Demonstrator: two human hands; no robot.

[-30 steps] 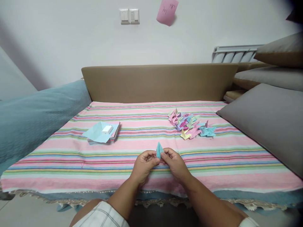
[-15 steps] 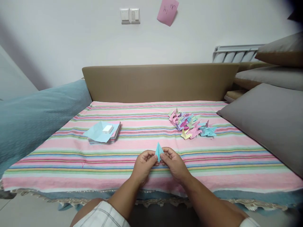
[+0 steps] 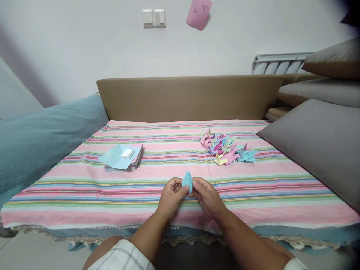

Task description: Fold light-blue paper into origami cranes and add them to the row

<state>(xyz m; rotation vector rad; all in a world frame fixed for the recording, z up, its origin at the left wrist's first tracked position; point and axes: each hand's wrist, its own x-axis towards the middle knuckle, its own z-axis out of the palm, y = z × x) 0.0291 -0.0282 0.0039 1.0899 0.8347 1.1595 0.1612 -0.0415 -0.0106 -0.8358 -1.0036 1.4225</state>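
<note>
A small folded piece of blue paper (image 3: 186, 181), kite-shaped with its narrow tip pointing away from me, is pinched between both hands above the striped cloth. My left hand (image 3: 173, 195) grips its left side, thumb lying on the front face. On the other side my right hand (image 3: 206, 195) pinches the right edge between thumb and fingers. The fingers behind the paper are partly hidden. Beyond my right hand lies a pile of folded paper cranes (image 3: 225, 149) in pink, purple, yellow, green and blue.
To the left rests a stack of paper sheets (image 3: 112, 157) with a small white block (image 3: 127, 153) on top. The striped cloth (image 3: 92, 195) covers the seat. Grey cushions (image 3: 315, 131) are at the right, a blue-covered armrest (image 3: 50, 131) at the left, a brown backrest (image 3: 188, 98) behind.
The folded blue paper has turned between my fingers, so a broad flat face shows on the left where a centre crease showed before. Both hands stay in nearly the same place.
</note>
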